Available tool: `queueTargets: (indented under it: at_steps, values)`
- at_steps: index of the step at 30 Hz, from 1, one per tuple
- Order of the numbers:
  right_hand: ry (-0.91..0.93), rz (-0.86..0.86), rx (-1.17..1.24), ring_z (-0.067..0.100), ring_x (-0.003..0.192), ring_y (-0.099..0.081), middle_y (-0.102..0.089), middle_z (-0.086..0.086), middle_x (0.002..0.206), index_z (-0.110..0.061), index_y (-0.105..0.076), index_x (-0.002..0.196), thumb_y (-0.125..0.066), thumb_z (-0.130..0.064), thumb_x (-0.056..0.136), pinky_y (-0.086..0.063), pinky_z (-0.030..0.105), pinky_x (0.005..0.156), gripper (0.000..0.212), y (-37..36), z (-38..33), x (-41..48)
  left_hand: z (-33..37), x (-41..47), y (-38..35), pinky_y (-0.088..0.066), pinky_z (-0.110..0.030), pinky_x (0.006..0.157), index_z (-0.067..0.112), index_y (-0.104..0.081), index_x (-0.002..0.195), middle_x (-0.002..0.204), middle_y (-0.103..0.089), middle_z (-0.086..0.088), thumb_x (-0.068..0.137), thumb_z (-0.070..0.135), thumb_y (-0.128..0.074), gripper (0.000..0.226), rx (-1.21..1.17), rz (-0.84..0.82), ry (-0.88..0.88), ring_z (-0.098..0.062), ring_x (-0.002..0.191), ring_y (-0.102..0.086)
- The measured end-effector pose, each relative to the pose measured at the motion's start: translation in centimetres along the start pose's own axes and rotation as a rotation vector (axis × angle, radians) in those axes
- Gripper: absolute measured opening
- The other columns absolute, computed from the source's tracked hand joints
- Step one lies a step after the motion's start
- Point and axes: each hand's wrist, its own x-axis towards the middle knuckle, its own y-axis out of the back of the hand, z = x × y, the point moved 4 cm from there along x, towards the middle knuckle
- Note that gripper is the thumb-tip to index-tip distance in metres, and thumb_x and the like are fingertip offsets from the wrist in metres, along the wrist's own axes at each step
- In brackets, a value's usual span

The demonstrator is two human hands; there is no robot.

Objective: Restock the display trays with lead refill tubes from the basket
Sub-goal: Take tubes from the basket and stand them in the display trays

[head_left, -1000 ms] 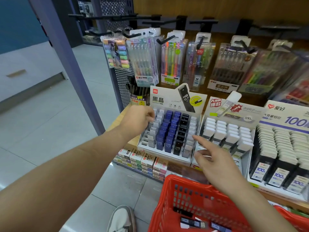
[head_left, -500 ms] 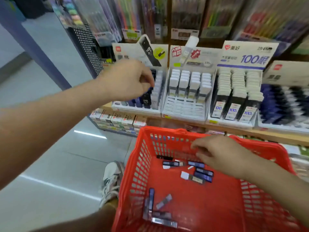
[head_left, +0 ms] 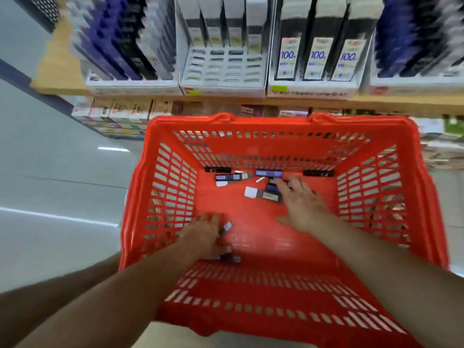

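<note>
Both hands reach into a red slatted plastic basket (head_left: 165,187). The right hand (head_left: 300,203) lies spread, fingertips (head_left: 278,183) touching small dark-blue and black lead refill tubes (head_left: 268,173) scattered just beyond it. The left hand (head_left: 204,234) covers 2 more; its grip is too blurred to tell. White cardboard display trays (head_left: 222,69) line the wooden shelf (head_left: 376,101) past both hands.

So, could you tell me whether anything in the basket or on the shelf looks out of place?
Nothing looks damaged. The lead refill tubes lie loose at mixed angles on the floor of the red basket, and the front rows of the white display tray look empty.
</note>
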Motion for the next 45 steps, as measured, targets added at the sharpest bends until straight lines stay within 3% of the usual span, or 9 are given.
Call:
queueTargets:
  at_steps: [4,11,16,19,23,33,37,40,45]
  values:
    - [-0.044,-0.016,0.008,0.028,0.150,-0.009,0.000,0.004,0.163,-0.032,0.000,0.155,-0.076,-0.050,0.077,-0.027,0.052,0.113,0.111,-1.7,-0.3,2.9,0.7,2.0,-2.3,-0.048,-0.043,0.092,0.026,-0.020,0.142,0.139,-0.031,-0.005,0.069,0.058,-0.072,0.095,0.050,0.067,-0.079,-0.029,0.126,-0.040]
    - [-0.053,0.107,0.065,0.026,0.126,-0.033,-0.026,0.003,0.142,-0.026,-0.022,0.150,-0.076,-0.056,0.073,-0.043,0.049,0.093,0.098,-2.6,-0.4,4.3,0.5,3.1,-2.5,-0.043,-0.045,0.101,0.028,-0.003,0.151,0.158,-0.007,-0.007,0.091,0.040,-0.056,0.082,0.155,-0.055,-0.299,-0.031,0.141,-0.024]
    - [-0.143,0.079,0.168,0.029,0.120,-0.033,-0.031,0.005,0.133,-0.018,-0.036,0.133,-0.084,-0.057,0.060,-0.048,0.045,0.094,0.095,-3.2,0.2,3.9,-0.9,4.1,-0.7,-0.044,-0.040,0.098,0.026,-0.030,0.142,0.134,-0.043,-0.002,0.083,0.055,-0.059,0.071,-0.223,0.323,-0.145,-0.025,0.123,-0.043]
    - [-0.186,0.028,0.125,0.030,0.118,-0.035,-0.033,0.006,0.131,-0.016,-0.035,0.132,-0.083,-0.060,0.059,-0.042,0.038,0.098,0.098,-3.6,0.5,3.4,-0.1,4.5,-1.1,-0.044,-0.039,0.099,0.027,-0.026,0.143,0.133,-0.040,0.000,0.072,0.052,-0.073,0.088,-0.189,0.301,-0.115,-0.024,0.121,-0.041]
    - [-0.198,0.032,0.144,0.030,0.115,-0.046,-0.043,0.010,0.128,-0.014,-0.036,0.130,-0.079,-0.059,0.068,-0.038,0.035,0.097,0.088,-5.1,0.4,2.2,0.3,4.8,-1.3,-0.041,-0.036,0.096,0.021,-0.034,0.137,0.129,-0.049,-0.008,0.076,0.028,-0.073,0.073,-0.397,0.277,-0.012,-0.029,0.116,-0.050]
    - [-0.188,0.055,0.161,0.031,0.111,-0.056,-0.055,0.015,0.123,-0.009,-0.049,0.130,-0.063,-0.031,0.089,-0.044,0.035,0.091,0.049,-6.6,-2.2,-0.8,2.4,4.8,0.7,-0.044,-0.036,0.087,0.011,-0.039,0.128,0.115,-0.061,-0.013,0.090,0.025,-0.056,0.044,-0.482,0.258,0.100,-0.031,0.105,-0.059]
    - [-0.395,0.034,0.616,0.032,0.091,-0.066,-0.067,0.016,0.098,-0.012,-0.065,0.111,-0.067,-0.023,0.085,-0.045,0.033,0.071,0.029,-4.6,-1.0,-0.2,3.4,5.1,0.7,-0.046,-0.033,0.081,0.014,-0.053,0.114,0.105,-0.063,-0.012,0.096,0.023,-0.048,0.021,-1.133,0.126,0.254,-0.029,0.094,-0.061]
    - [-0.683,-0.166,1.500,0.016,0.046,-0.054,-0.059,0.007,0.072,-0.013,-0.061,0.089,-0.056,-0.011,0.087,-0.036,0.021,0.042,0.006,-5.2,-1.2,-0.2,5.4,4.8,0.7,-0.043,-0.027,0.054,0.014,-0.057,0.099,0.074,-0.061,-0.007,0.098,0.020,-0.048,0.011,-1.523,0.031,0.231,-0.018,0.059,-0.054]
    - [-0.632,-0.304,2.030,0.016,0.055,-0.057,-0.066,0.005,0.071,-0.013,-0.067,0.090,-0.058,-0.023,0.091,-0.044,0.022,0.048,0.014,-3.5,-3.5,-0.6,8.0,2.8,3.5,-0.042,-0.022,0.053,0.017,-0.061,0.095,0.064,-0.060,0.007,0.099,0.020,-0.049,0.013,-1.632,0.221,0.087,-0.004,0.049,-0.052]
